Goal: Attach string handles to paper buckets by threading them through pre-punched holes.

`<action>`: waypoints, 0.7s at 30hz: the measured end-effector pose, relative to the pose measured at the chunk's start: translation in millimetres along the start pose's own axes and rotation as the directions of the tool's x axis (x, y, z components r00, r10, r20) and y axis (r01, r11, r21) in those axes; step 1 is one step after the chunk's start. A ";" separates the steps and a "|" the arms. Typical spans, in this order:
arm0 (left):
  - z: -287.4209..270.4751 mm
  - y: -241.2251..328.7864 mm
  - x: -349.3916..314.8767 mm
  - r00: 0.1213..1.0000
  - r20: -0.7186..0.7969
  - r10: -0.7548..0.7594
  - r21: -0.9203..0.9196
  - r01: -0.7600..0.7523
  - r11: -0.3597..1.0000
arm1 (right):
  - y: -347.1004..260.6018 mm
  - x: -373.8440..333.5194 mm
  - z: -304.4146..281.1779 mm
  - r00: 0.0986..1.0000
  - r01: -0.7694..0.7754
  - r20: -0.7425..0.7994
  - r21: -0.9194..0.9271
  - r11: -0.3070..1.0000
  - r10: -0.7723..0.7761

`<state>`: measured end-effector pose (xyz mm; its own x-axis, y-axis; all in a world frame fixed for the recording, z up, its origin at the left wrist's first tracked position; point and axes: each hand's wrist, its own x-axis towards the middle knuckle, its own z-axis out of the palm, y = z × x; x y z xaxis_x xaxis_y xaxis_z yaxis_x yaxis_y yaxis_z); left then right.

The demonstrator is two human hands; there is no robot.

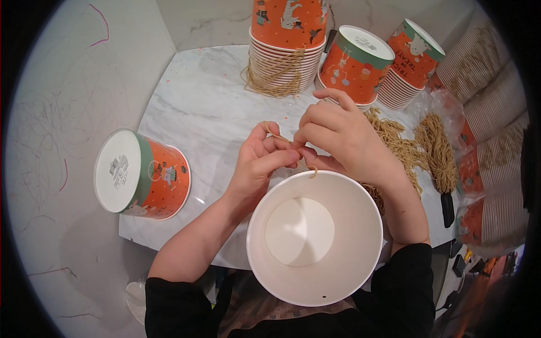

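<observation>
A white-lined paper bucket (355, 248) lies tipped toward me, its mouth facing up and a small dark hole in the wall near its closer rim. At its far rim a piece of tan cord (313, 170) curls over the edge. My left hand (262, 158) is closed, pinching a strand of this cord between thumb and fingers. Just to its right, my right hand (335, 135) also pinches the cord, with its index finger raised and bent. The fingertips of both hands almost meet above the bucket's far rim.
An upside-down orange and green bucket (160, 174) stands at the left. Stacked buckets (290, 25) with cords draped on them rise at the back, beside more stacks (355, 67). Loose cord (394, 132) and a tied cord bundle (437, 149) lie right, near plastic-wrapped stacks (499, 107).
</observation>
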<state>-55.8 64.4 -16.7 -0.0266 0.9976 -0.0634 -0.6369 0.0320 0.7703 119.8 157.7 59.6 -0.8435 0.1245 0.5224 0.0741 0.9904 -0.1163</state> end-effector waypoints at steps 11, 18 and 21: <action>-7.0 4.3 1.8 0.993 0.112 -0.036 -0.039 0.041 0.998 | -1.6 2.1 0.7 1.000 -0.007 0.008 -0.036 0.999 0.008; -3.5 4.8 -0.2 0.998 0.055 -0.007 -0.104 0.013 0.995 | 3.3 -1.4 -0.1 0.890 -0.424 0.052 0.456 0.782 0.452; -7.2 1.7 2.4 0.998 -0.012 0.054 -0.113 -0.055 0.992 | 16.5 -8.3 2.7 0.785 -0.582 0.238 0.600 0.549 0.572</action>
<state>-62.4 66.5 -20.2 -0.0699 0.9971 -0.0293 -0.7177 -0.0299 0.6957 126.6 172.8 51.1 -0.7465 0.6500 0.1424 0.2124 0.4356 -0.8747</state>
